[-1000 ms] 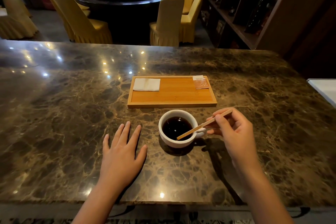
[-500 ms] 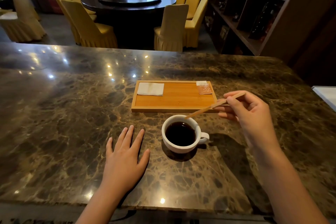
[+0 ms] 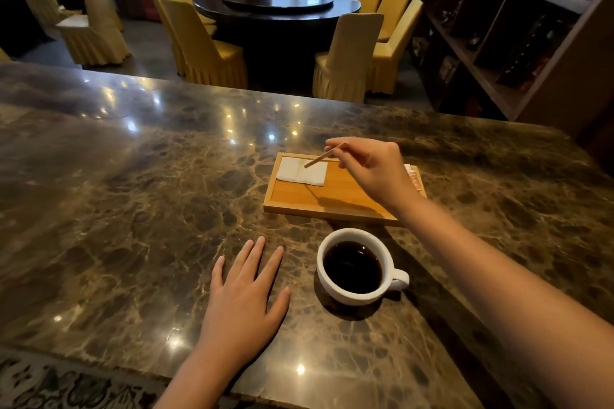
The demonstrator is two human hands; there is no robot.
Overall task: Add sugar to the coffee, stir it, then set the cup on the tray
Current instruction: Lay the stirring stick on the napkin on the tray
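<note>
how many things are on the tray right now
2 visible on the tray: a white napkin at its far-left corner, and a sugar packet at its far-right edge, mostly hidden behind the right hand.

No text, label, brand or number can be read anywhere in view. The sachet point(image 3: 415, 178) at the tray's point(image 3: 299, 201) right end, mostly hidden behind the right hand point(image 3: 375, 169), may carry print, but it is too blurred to make out.
</note>
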